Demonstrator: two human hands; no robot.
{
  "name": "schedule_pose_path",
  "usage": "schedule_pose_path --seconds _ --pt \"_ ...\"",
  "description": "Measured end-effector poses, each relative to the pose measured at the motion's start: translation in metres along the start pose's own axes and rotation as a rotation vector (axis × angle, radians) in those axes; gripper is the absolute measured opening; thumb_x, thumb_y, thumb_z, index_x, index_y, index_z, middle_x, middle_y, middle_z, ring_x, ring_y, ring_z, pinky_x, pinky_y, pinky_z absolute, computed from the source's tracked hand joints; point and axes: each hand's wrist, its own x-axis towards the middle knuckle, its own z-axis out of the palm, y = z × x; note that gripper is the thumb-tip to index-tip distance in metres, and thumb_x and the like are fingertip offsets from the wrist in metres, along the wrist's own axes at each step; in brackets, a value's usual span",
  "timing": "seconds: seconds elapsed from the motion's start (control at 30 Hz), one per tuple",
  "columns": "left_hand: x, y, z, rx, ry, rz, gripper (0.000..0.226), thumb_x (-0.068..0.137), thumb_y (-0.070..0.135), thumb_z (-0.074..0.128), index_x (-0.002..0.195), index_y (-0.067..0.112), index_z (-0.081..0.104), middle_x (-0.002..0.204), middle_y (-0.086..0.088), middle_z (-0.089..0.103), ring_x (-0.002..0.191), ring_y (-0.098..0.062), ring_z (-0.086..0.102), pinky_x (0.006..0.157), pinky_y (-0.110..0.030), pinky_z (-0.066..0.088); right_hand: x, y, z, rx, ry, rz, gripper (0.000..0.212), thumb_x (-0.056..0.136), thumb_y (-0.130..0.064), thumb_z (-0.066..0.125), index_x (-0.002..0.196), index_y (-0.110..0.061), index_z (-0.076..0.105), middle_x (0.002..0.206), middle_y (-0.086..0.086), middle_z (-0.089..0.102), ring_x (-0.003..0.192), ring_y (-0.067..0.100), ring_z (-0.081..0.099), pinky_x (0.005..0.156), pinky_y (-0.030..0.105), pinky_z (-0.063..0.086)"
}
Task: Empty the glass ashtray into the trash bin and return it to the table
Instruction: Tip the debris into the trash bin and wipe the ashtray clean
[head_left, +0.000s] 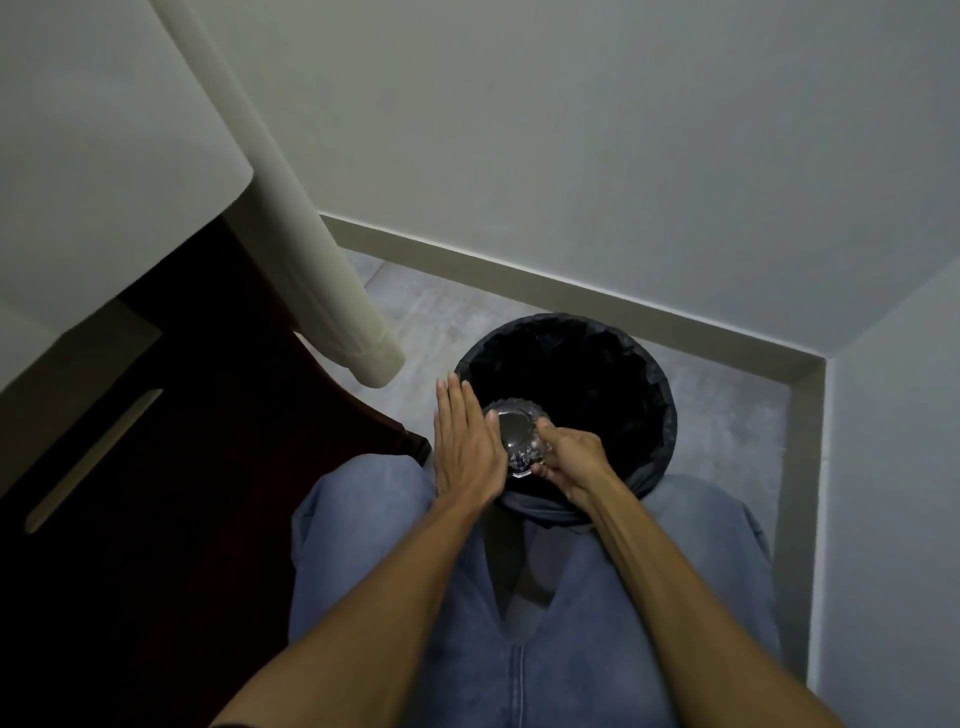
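Note:
The glass ashtray (518, 435) is turned over above the near side of the round trash bin (644, 379), which is lined with a black bag. My right hand (571, 460) grips the ashtray by its right rim. My left hand (467, 441) lies flat, fingers straight, with its palm against the ashtray's left side. The bin stands on the grey floor between my knees, close to the wall corner. Its inside is too dark to show any contents.
A dark red wooden chair (171, 441) stands at the left. A white table edge with a cream cylindrical leg (306, 234) reaches down beside the bin. Grey walls and a skirting board (571, 291) close the corner behind and to the right.

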Motion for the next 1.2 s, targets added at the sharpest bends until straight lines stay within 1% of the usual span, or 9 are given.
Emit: schedule_pose_path --seconds 0.2,0.27,0.37,0.53,0.73,0.87,0.97,1.07,1.2 --pt "-0.001 0.001 0.003 0.020 0.019 0.024 0.061 0.106 0.029 0.019 0.158 0.001 0.005 0.167 -0.011 -0.008 0.155 -0.023 -0.011 0.126 -0.039 -0.001 0.006 0.001 -0.001 0.044 0.010 -0.004 0.026 0.098 -0.021 0.058 0.077 -0.007 0.062 0.067 0.006 0.056 0.044 0.007 0.053 0.040 0.020 0.048" --pt "-0.001 -0.001 0.005 0.062 0.041 0.026 0.062 0.104 0.030 0.014 0.158 -0.001 0.007 0.167 -0.013 -0.006 0.155 -0.025 -0.009 0.126 -0.041 -0.002 0.007 0.001 -0.001 -0.027 -0.056 0.009 0.025 0.098 -0.022 0.059 0.080 -0.006 0.065 0.069 0.006 0.058 0.049 0.009 0.054 0.040 0.020 0.048" --pt "0.000 -0.001 0.009 0.098 0.068 0.042 0.069 0.099 0.035 0.005 0.157 -0.002 0.008 0.167 -0.015 -0.004 0.155 -0.026 -0.007 0.126 -0.042 -0.003 0.009 0.001 -0.002 -0.002 -0.020 0.001 0.023 0.097 -0.021 0.059 0.082 -0.005 0.066 0.070 0.006 0.061 0.058 0.013 0.057 0.040 0.020 0.048" --pt "0.000 0.000 0.010 0.073 0.085 0.059 0.070 0.098 0.035 0.005 0.156 -0.003 0.011 0.167 -0.016 0.000 0.156 -0.026 -0.004 0.126 -0.042 0.000 0.012 0.002 -0.003 -0.008 -0.050 0.047 0.023 0.097 -0.020 0.060 0.080 -0.006 0.064 0.057 -0.001 0.062 0.041 0.005 0.057 0.040 0.020 0.048" --pt "-0.002 0.000 0.010 0.078 0.076 0.045 0.070 0.098 0.036 0.005 0.156 -0.003 0.010 0.167 -0.015 0.000 0.156 -0.025 -0.005 0.126 -0.042 -0.002 0.013 0.001 -0.003 -0.025 -0.088 0.034 0.024 0.098 -0.020 0.058 0.080 -0.007 0.063 0.043 -0.008 0.057 0.034 0.001 0.051 0.041 0.020 0.046" --pt "-0.003 0.000 0.009 0.088 0.073 0.043 0.072 0.097 0.037 0.003 0.156 -0.003 0.009 0.167 -0.016 0.000 0.155 -0.025 -0.004 0.124 -0.039 -0.006 0.010 0.003 -0.001 -0.013 -0.069 0.009 0.026 0.099 -0.021 0.056 0.078 -0.007 0.063 0.045 -0.007 0.057 0.036 0.002 0.051 0.040 0.020 0.046" --pt "-0.002 0.002 0.008 0.068 0.076 0.053 0.074 0.096 0.038 0.003 0.156 -0.004 0.010 0.167 -0.016 0.000 0.156 -0.026 -0.004 0.124 -0.038 -0.007 0.003 -0.002 -0.003 -0.133 -0.079 -0.055 0.027 0.098 -0.021 0.059 0.077 -0.004 0.066 0.051 0.000 0.059 0.037 0.004 0.053 0.038 0.020 0.046" --pt "0.000 0.012 0.001 -0.058 0.080 0.073 0.069 0.100 0.036 0.007 0.157 -0.002 0.013 0.167 -0.013 0.006 0.156 -0.022 0.000 0.124 -0.032 -0.006 -0.007 -0.013 -0.015 -0.352 -0.025 -0.248 0.028 0.096 -0.022 0.060 0.074 -0.007 0.067 0.060 0.006 0.059 0.037 0.009 0.053 0.042 0.026 0.047" --pt "0.000 0.036 -0.014 -0.457 -0.108 0.024 0.060 0.106 0.036 0.027 0.160 0.014 0.011 0.160 -0.003 0.036 0.147 -0.019 0.035 0.116 -0.028 0.027 -0.026 -0.025 -0.023 -0.806 0.012 -0.527 0.014 0.090 -0.026 0.066 0.084 -0.014 0.070 0.067 -0.001 0.066 0.052 0.011 0.063 0.056 0.022 0.050"
